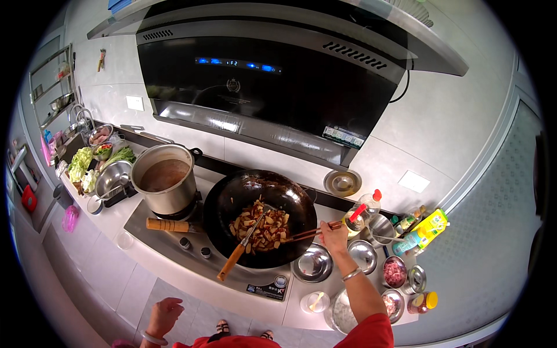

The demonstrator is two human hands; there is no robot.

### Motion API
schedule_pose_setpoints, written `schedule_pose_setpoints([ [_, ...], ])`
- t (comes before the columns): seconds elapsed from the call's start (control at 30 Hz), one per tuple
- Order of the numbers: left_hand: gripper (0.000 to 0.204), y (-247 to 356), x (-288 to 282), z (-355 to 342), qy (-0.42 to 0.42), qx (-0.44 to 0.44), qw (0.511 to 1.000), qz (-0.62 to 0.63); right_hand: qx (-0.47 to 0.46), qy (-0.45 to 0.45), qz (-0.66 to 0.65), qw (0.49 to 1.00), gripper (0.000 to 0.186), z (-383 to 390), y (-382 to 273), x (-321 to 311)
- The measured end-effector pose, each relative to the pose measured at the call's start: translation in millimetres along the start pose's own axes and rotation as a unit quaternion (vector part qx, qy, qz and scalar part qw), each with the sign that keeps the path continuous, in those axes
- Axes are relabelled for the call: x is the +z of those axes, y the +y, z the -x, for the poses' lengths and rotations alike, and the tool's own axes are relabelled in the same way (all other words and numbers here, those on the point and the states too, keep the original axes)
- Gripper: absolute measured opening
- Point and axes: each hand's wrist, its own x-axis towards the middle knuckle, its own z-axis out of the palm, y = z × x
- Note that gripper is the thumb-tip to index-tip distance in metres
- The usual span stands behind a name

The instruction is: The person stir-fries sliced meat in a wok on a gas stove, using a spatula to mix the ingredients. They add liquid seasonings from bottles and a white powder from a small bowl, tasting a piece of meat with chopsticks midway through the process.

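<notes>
My right hand (333, 238) grips a pair of brown chopsticks (304, 235) over the right side of a large black wok (264, 184). Their tips reach the chopped, browned food pieces (252, 229) at the wok's bottom. Resting in the wok is a spatula with a wooden handle (232, 261), which leans out over the near rim with no hand on it. Empty and loosely curled, fingers partly apart, my left hand (165, 315) hangs in front of the counter at the lower left. The wok's own wooden handle (168, 225) points left.
Left of the wok stands a tall pot of brownish liquid (165, 176). Metal bowls (312, 263), a bowl of raw meat (394, 271), bottles (355, 219) and a yellow-lidded jar (422, 302) crowd the right counter. Leafy vegetables (80, 164) lie far left; a black range hood (261, 87) overhangs.
</notes>
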Motion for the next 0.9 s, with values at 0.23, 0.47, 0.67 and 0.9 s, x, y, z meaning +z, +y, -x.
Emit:
schedule_pose_setpoints([
  [0.23,0.024,-3,0,-5,-0.007,0.007,1.0,-0.023,-0.013,-0.007,0.036,0.999,0.025,6,-11,6],
  [0.47,0.025,-7,-4,-8,-0.005,0.008,0.999,-0.035,-0.058,-0.055,-0.009,0.997,0.018,27,-23,0],
  [0.67,0.026,-21,0,-17,-0.046,0.003,0.994,-0.099,-0.202,-0.062,-0.019,0.977,0.007,93,-52,-51],
  [0.9,0.029,-24,36,-29,-0.196,0.065,0.952,-0.225,-0.198,0.094,-0.168,0.961,0.011,185,-106,-132],
])
